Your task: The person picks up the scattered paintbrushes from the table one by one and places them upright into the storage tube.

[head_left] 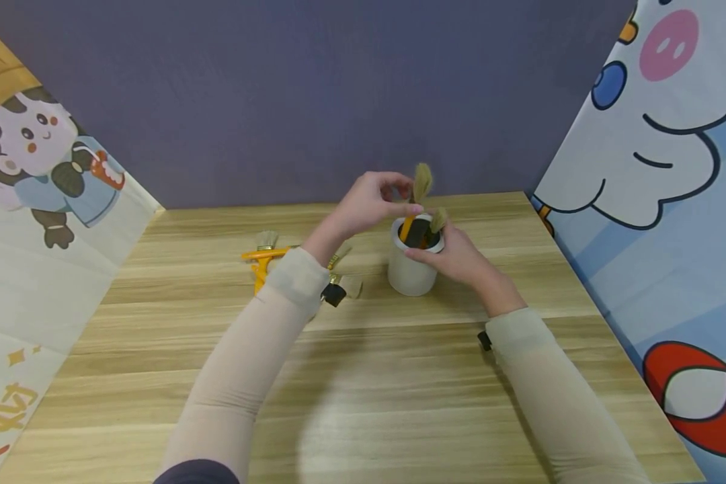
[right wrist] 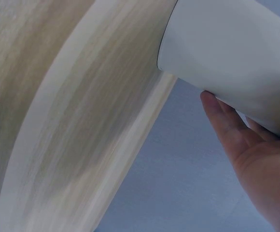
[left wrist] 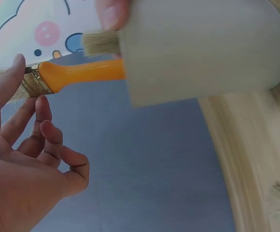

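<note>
A white cup stands on the table, and brushes stick up out of its mouth. My left hand pinches one paintbrush at its metal ferrule. That brush points bristles up, and its orange handle reaches down into the cup. My right hand holds the cup by its upper side, with the thumb at the near rim. In the right wrist view, the fingers of this hand lie along the cup's wall. Beside the right thumb rise the bristles of a second brush. Something flat and black also shows inside the cup.
Left of the cup, partly behind my left forearm, lie several loose brushes with orange handles. One brush with a black part lies closer to the cup. A small black object sits by my right sleeve. A dark wall borders the table's back.
</note>
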`<state>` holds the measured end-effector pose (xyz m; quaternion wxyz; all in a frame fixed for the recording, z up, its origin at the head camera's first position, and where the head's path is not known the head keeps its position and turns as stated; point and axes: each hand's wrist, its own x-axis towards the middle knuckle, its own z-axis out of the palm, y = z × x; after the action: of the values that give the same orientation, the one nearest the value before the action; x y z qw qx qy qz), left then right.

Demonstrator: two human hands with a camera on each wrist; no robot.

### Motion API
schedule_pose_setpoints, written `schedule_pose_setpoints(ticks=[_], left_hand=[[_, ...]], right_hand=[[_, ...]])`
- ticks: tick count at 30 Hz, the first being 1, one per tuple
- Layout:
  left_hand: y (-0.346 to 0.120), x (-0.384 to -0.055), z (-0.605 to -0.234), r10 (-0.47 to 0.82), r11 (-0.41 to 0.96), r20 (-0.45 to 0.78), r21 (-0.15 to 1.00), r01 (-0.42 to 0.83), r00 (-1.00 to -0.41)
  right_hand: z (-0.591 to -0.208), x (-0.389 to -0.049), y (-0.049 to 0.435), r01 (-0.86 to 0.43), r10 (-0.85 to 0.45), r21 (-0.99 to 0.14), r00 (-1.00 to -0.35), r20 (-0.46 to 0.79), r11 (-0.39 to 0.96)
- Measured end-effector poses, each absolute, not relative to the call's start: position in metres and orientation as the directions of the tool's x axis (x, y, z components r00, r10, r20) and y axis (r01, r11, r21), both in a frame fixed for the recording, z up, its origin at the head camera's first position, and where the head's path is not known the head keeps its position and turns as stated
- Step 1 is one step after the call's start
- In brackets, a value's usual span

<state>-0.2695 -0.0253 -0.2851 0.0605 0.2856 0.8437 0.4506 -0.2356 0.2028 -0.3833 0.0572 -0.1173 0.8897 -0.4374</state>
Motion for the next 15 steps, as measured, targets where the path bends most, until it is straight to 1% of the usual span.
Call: schedule_pose_setpoints(ticks=[10,15], left_hand=[[-0.016,-0.266,-0.311,0.607,0.473,0.121,0.739,0.479,-0.786],[-0.013,-0.265,-0.322,0.622,0.463,0.138,0.729,0.504,-0.771]], right_hand=[[-0.384,-0.235,0.204,-0.158,-0.267,-0.786,-0.964,-0.009,0.597],[-0.384,-0.234,0.205,-0.145,-0.26,-0.779,-0.965,-0.024,0.61]])
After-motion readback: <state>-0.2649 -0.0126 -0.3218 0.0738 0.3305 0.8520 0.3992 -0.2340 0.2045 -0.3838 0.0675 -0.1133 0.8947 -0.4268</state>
